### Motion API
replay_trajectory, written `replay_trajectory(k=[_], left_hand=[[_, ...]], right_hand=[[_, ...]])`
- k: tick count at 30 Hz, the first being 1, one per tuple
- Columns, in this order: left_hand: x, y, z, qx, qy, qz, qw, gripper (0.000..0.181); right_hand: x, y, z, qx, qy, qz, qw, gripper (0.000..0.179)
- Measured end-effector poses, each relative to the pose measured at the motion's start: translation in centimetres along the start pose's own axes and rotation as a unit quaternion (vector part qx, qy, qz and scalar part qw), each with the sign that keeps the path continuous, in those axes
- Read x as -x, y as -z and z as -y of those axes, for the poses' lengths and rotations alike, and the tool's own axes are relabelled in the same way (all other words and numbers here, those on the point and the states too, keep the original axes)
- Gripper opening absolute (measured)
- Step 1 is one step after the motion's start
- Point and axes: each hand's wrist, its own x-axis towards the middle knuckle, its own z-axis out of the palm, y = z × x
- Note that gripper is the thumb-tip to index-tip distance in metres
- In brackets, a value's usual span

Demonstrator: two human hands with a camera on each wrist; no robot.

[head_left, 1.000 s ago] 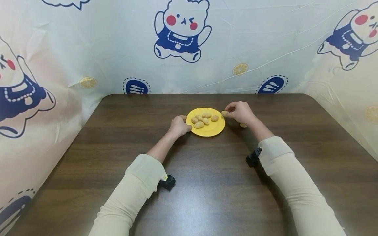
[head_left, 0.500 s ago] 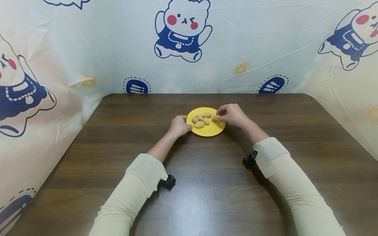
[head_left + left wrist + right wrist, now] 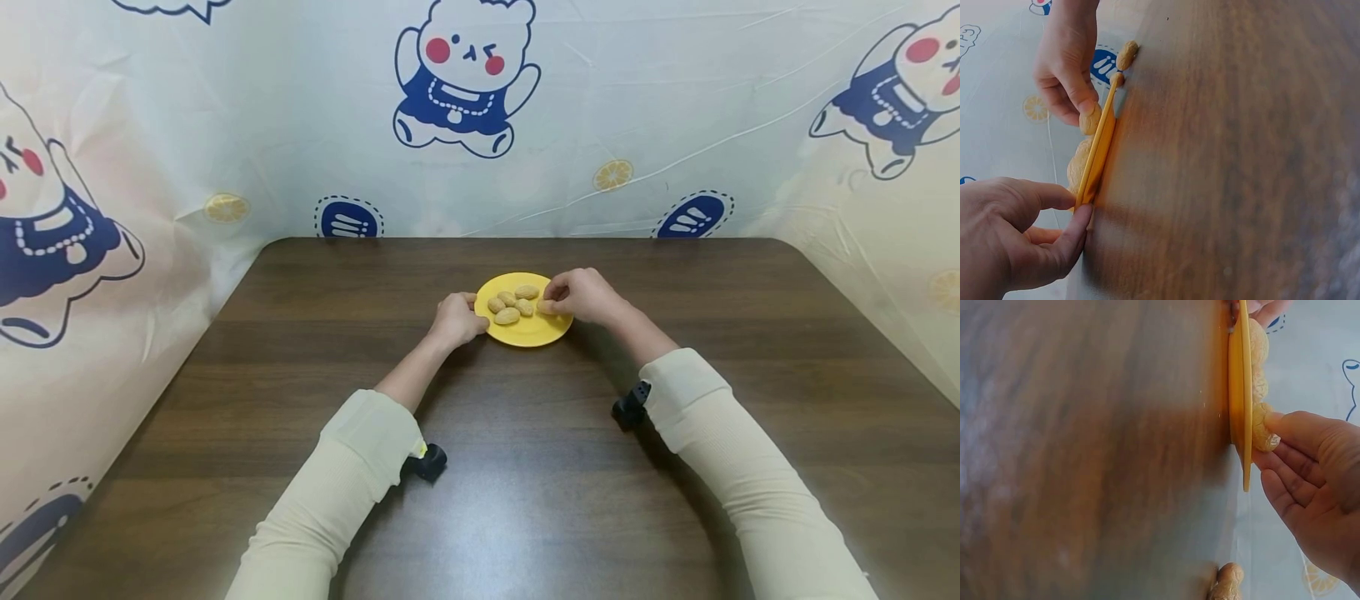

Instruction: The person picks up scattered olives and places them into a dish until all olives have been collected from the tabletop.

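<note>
A yellow plate point(image 3: 528, 335) lies near the far side of the table, with several unshelled peanuts point(image 3: 507, 317) on it. My left hand point(image 3: 456, 318) holds the plate's left rim between thumb and fingers, as the left wrist view shows. Over the plate's right part, my right hand point(image 3: 588, 297) pinches a peanut point(image 3: 1264, 427) between thumb and fingertips, low and close to the plate surface. That peanut is partly covered by the fingers in the head view.
Off the plate, a loose peanut point(image 3: 1227, 582) lies on the brown wooden table point(image 3: 480, 433); the right arm hides it from the head view. Behind the table hangs a pale curtain point(image 3: 300, 108) printed with cartoon bears.
My right hand has come left from beside the rim to over the plate with the pinched peanut, then dipped slightly. My left hand keeps its grip on the rim.
</note>
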Motion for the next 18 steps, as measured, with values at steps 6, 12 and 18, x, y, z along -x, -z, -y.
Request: replay_trajectory(k=[6,12,18], left_hand=[[0.02,-0.01,-0.03,0.001,0.0,0.0,1.0,0.059],[0.08,0.01,-0.1,0.002,0.006,0.0,1.0,0.06],[0.06,-0.02,-0.11,0.003,0.007,0.001,1.0,0.06]], right_hand=[[-0.08,-0.11,-0.13,0.007,-0.01,0.008,0.9999,0.015],[-0.04,-0.2,-0.23,0.013,-0.017,0.013,0.9997,0.015],[-0.05,-0.19,-0.28,0.026,-0.021,0.016,0.9993,0.014]])
